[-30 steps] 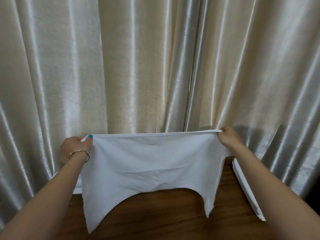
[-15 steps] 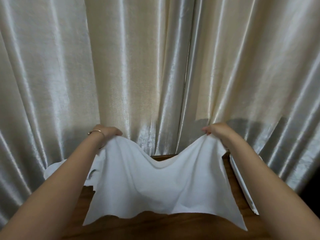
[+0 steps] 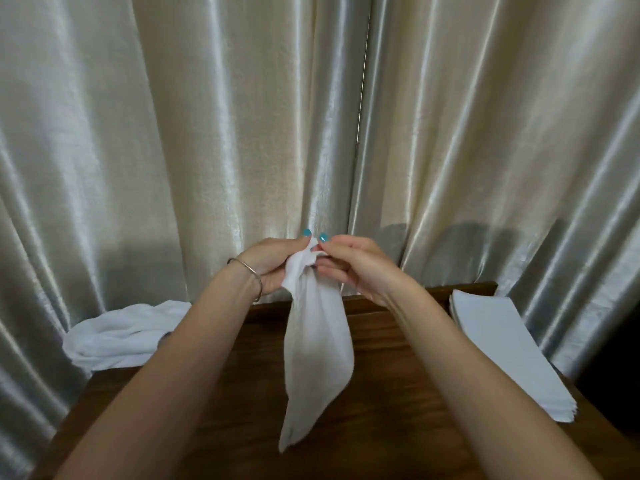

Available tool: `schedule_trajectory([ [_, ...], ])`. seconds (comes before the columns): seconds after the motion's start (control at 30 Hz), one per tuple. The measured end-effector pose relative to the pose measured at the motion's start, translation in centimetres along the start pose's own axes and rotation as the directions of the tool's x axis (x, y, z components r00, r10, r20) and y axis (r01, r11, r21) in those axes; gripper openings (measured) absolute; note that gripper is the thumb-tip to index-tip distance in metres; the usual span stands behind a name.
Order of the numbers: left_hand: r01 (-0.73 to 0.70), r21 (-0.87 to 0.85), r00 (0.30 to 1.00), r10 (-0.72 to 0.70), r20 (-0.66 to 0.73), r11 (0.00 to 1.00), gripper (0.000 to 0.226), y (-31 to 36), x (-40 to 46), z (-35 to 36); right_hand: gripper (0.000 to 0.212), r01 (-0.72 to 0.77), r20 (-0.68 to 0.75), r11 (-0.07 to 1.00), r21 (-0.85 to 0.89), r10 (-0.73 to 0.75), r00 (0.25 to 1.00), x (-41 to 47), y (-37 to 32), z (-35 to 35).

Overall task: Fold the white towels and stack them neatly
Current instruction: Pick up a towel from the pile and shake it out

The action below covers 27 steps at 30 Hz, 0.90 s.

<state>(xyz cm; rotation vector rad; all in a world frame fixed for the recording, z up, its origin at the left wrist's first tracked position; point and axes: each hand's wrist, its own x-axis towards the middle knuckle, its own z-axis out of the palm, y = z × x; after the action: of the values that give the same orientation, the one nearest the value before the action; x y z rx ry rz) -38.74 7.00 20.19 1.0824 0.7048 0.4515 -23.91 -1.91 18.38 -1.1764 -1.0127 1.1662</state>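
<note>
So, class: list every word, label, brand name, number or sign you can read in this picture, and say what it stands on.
None can be read: no text shows on the hanging white cloth towel pinched by the left hand and right hand, the stack of folded white towels, the crumpled white towel pile, the brown wooden table or the shiny cream curtain.

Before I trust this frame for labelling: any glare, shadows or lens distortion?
Head view: strong sheen streaks on the curtain; dark shadow patches on it just above the table; wide-angle bending toward the edges; the hanging towel and both hands, left hand, right hand, look sharp.
</note>
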Motion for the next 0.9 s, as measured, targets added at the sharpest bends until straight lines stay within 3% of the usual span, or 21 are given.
schedule_trajectory([
  [0.13,-0.015,-0.046,0.992,0.02,0.126,0.999,0.044,1.0,0.7,-0.6,0.036,0.098,0.078,0.994,-0.046,-0.094,0.993,0.5,-0.5,-0.8],
  [0.2,-0.022,-0.088,0.978,0.04,0.203,0.996,0.049,1.2,1.1,-1.0,0.042,0.145,-0.032,0.983,-0.11,-0.149,0.988,1.2,-0.5,-0.7],
  [0.27,-0.034,-0.165,0.95,0.083,0.3,0.986,0.054,1.2,1.5,-1.1,0.034,0.199,-0.22,0.957,-0.211,-0.245,0.944,2.0,-0.6,-0.1],
  [0.4,-0.069,-0.297,0.899,0.188,0.396,0.952,0.034,1.0,2.8,-1.0,0.036,0.262,-0.412,0.886,-0.382,-0.417,0.81,3.6,-0.5,1.0],
  [0.53,-0.164,-0.341,0.921,0.267,0.282,0.926,0.031,1.2,4.2,-1.7,0.04,0.142,-0.43,0.681,-0.719,-0.596,0.679,4.6,-1.0,1.4],
  [0.6,-0.254,-0.262,0.938,0.304,0.17,0.931,0.029,1.3,4.9,-2.0,0.032,0.191,-0.362,0.614,-0.766,-0.656,0.662,5.0,-1.4,1.3],
  [0.73,-0.365,-0.005,0.93,0.364,-0.047,0.931,0.017,1.2,5.5,-2.3,0.023,0.345,-0.274,0.744,-0.573,-0.57,0.774,5.1,-1.8,0.7],
  [0.9,-0.406,0.042,0.911,0.408,-0.058,0.913,0.021,1.5,5.2,-2.1,0.008,0.321,-0.274,0.79,-0.522,-0.512,0.814,5.6,-2.2,0.4],
])
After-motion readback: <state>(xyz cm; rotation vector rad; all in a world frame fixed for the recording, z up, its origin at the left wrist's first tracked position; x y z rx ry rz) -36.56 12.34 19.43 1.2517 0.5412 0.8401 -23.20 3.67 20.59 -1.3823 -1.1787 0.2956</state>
